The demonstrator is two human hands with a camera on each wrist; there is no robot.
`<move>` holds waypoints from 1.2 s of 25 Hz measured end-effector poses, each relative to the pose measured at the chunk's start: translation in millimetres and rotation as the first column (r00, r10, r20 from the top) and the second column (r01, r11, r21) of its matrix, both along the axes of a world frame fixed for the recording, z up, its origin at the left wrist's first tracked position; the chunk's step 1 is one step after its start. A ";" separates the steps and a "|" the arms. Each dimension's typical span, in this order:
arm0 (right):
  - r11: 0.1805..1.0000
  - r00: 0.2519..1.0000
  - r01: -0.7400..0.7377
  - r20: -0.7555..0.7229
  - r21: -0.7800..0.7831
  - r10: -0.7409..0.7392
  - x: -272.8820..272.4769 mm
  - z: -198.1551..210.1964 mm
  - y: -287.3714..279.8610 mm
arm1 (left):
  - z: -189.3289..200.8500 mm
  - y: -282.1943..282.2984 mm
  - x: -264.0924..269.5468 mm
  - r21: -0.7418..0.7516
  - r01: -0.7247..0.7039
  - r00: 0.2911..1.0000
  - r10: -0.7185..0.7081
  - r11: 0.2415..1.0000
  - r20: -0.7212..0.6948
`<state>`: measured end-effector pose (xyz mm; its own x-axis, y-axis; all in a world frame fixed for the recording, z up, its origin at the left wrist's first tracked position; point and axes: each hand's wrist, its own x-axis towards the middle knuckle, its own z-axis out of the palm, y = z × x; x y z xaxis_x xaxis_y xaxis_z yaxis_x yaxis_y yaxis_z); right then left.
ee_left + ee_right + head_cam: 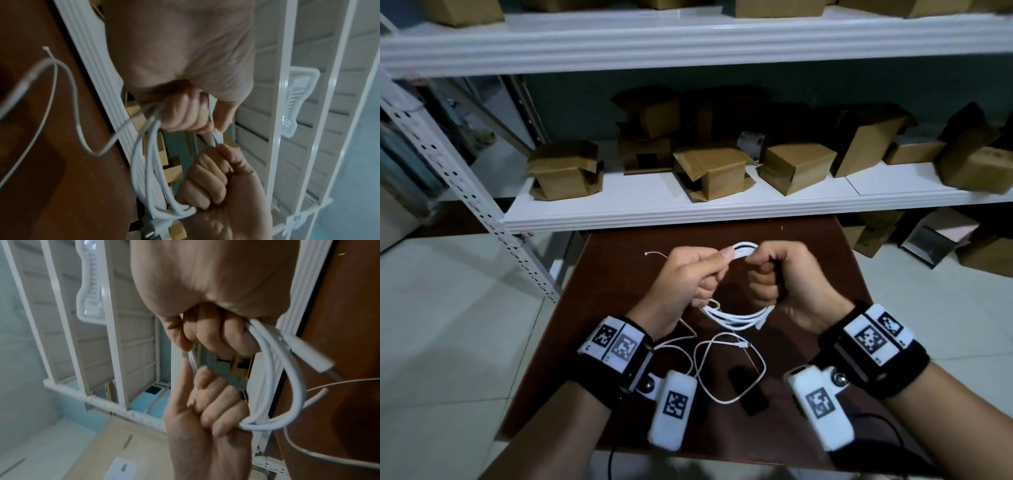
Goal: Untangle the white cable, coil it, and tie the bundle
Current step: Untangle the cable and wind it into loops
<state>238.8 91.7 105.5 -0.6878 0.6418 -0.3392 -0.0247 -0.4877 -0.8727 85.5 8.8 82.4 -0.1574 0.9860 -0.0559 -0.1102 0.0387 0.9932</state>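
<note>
The white cable (736,317), wound into a loop of several turns, hangs above the brown table (842,260), its plane roughly upright between the two hands. The left hand (685,277) pinches the top of the loop and clasps its left side; the right hand (780,277) is clenched around the right side. The thin tie (657,254) lies on the table just left of the left hand, the nearer grip.

Stockroom, white metal shelving (688,212), scattered cardboard boxes (796,168), tiled floor (448,325)
</note>
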 end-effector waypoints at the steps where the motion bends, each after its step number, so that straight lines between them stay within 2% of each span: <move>1: 0.999 0.999 0.019 -0.050 -0.050 -0.021 0.7 2.3 2.8 | 1.1 -0.6 -1.8 0.015 0.016 0.997 -0.017 1.000 0.069; 4: 0.995 0.990 0.034 -0.130 -0.095 -0.046 3.3 8.6 5.1 | -2.0 0.8 -4.3 0.064 0.017 0.954 -0.036 0.998 0.298; 7: 0.992 0.974 0.025 -0.219 -0.121 -0.051 -0.3 6.4 -1.8 | -5.7 1.7 -1.2 0.073 0.026 0.822 -0.063 0.997 0.566; 8: 0.991 0.969 0.034 -0.239 -0.131 -0.065 -1.7 4.6 -4.1 | -5.9 2.2 2.1 0.059 0.019 0.779 -0.052 0.998 0.624; 9: 0.990 0.966 0.041 -0.247 -0.136 -0.074 -2.7 2.8 -5.0 | -5.6 2.7 4.9 0.045 -0.004 0.770 -0.026 0.999 0.638; 13: 0.997 0.977 -0.043 -0.209 -0.071 0.027 3.5 1.5 -2.0 | -1.8 4.1 2.5 0.074 -0.114 0.905 0.073 0.991 0.420; 17: 0.981 0.983 -0.154 -0.081 0.115 0.164 13.8 3.3 5.9 | 3.1 1.4 1.9 0.108 -0.067 0.990 0.052 0.992 0.134; 18: 0.964 0.976 -0.212 -0.010 0.160 0.216 14.8 3.2 5.4 | 2.0 1.0 5.4 0.119 -0.037 0.999 0.037 0.992 0.004; 20: 0.911 0.937 -0.341 0.160 0.233 0.309 15.1 3.8 0.9 | -4.0 1.5 12.2 0.124 0.031 0.962 0.004 0.992 -0.272; 22: 0.878 0.897 -0.404 0.302 0.257 0.324 15.8 1.2 -1.7 | -8.5 3.2 14.1 0.100 0.075 0.917 -0.029 0.992 -0.398; 25: 0.892 0.918 -0.341 0.307 0.296 0.249 11.1 1.3 -4.7 | -4.5 4.4 11.8 0.098 0.048 0.945 -0.014 0.994 -0.326; 30: 0.965 0.986 -0.131 0.132 0.229 0.103 -1.9 4.3 -10.0 | 2.5 0.8 5.2 0.041 0.005 0.998 -0.003 0.999 -0.066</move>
<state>236.9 81.7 109.8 -0.7270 0.6310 -0.2708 0.1301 -0.2607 -0.9566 90.7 9.6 84.9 -0.1554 0.9878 -0.0045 -0.0439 -0.0023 0.9990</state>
